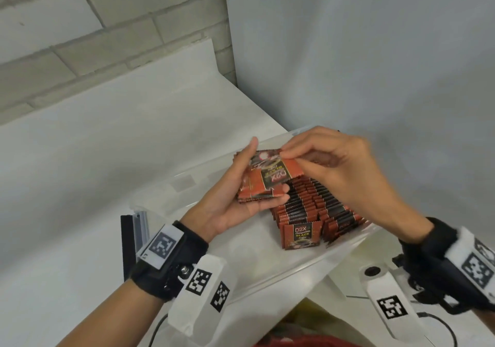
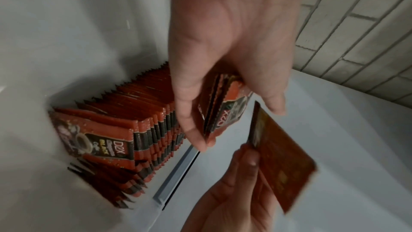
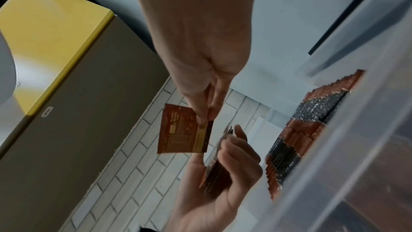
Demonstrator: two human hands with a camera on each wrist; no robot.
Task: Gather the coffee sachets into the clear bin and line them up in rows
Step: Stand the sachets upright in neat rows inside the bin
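Left hand [image 1: 235, 186] curled round small stack of sachets [image 1: 263, 180], kept as feed supply over clear bin [image 1: 267, 271]. Right hand [image 1: 342, 170] pinched single sachet [image 3: 183, 133] off stack top, likely for rows [image 1: 316, 207] standing on edge just below grip.

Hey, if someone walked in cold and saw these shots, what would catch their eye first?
First, the red and black coffee sachets standing packed in rows inside the clear bin on the white counter. Just above them, the left hand holds a small stack of sachets, while the right hand pinches a single sachet.
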